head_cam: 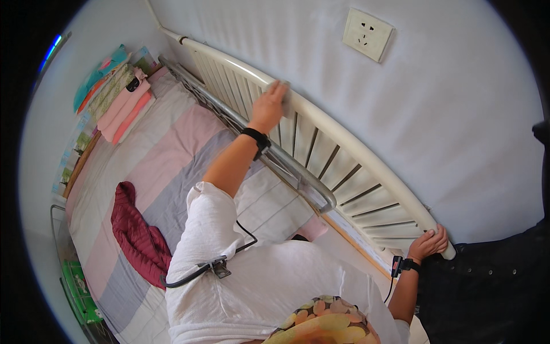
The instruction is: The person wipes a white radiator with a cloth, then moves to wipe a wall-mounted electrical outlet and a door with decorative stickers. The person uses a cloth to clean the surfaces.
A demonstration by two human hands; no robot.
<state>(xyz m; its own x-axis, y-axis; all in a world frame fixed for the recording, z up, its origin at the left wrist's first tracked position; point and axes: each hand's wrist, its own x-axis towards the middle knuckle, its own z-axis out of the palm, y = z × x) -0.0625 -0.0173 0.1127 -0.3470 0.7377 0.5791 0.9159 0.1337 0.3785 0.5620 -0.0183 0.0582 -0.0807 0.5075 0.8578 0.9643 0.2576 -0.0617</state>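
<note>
My left hand (267,106) is up on the top pipe of a cream-white radiator (343,133) along the wall. It presses a greyish cloth (286,99), partly hidden by the fingers and blurred, against the pipe. A black band circles that wrist. At the pipe's lower right end, my right hand (429,243) is wrapped over the pipe near its end. A black strap with a small device and a cable (397,265) sits on the right wrist. The left forearm crosses over a grey metal bed rail (296,165).
A bed with a striped sheet (172,150) fills the left, with folded bedding (124,103) and a maroon quilted garment (139,238) on it. A wall socket (368,34) is above the radiator. Black material with metal eyelets (481,292) hangs at the right, touching the pipe's end.
</note>
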